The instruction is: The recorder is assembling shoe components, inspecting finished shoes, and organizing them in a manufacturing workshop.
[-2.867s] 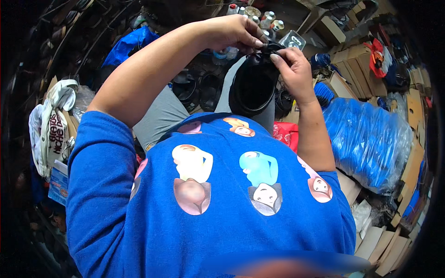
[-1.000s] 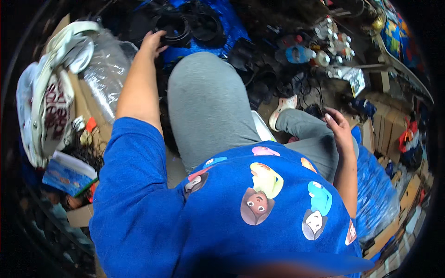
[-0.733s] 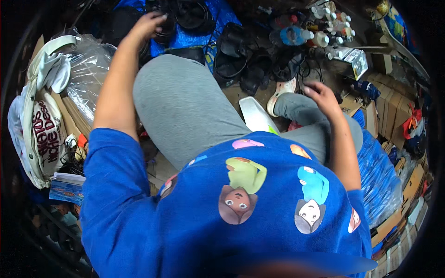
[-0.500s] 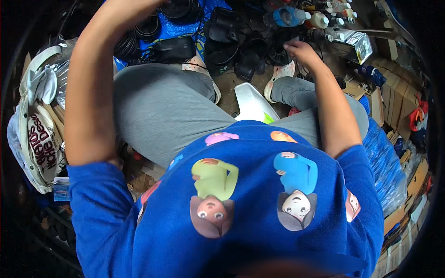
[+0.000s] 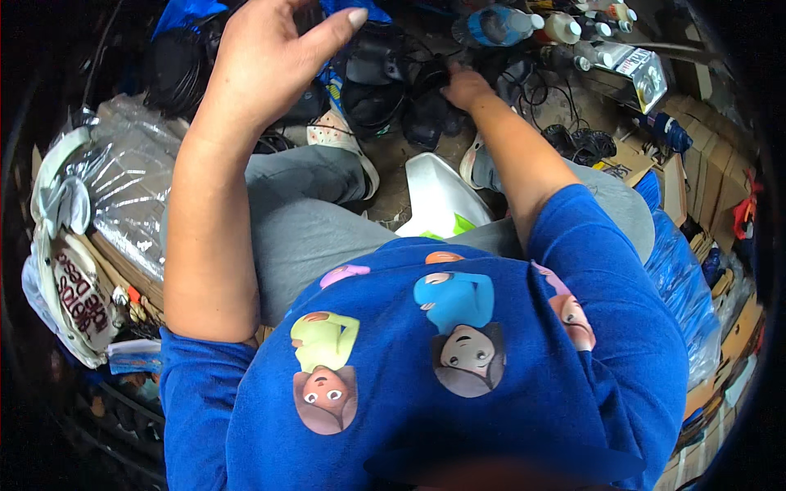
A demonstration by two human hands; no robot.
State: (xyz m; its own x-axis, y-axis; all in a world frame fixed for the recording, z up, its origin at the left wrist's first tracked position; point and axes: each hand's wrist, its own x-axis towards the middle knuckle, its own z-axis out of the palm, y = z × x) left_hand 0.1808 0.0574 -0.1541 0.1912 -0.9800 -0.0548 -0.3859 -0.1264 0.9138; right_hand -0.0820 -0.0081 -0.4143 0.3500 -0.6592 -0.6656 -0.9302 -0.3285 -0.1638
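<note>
- Several black pieces [image 5: 370, 72] form the widest group, on the ground near and beyond my pale clogs [image 5: 334, 129]. Edges merge into shadow; exact shapes and count hard to make out.
- Left hand [image 5: 266, 69], large near the top edge. Thumb [image 5: 334, 34] extended, black pieces below and to the right of it in view. Other fingers cut off by the edge; I cannot tell whether they hold anything.
- White tray-like piece [image 5: 434, 188] with a green patch, between my legs; near end hidden by my shirt [image 5: 393, 360].
- Right hand [image 5: 468, 87] reaches in among the black pieces. Fingertips lost against the black, so grasping or merely touching, I cannot tell.
- Box [image 5: 643, 75], tilted, printed lettering on its side.
- Blue-tinted bottle [image 5: 497, 28], white cap, label unreadable.
</note>
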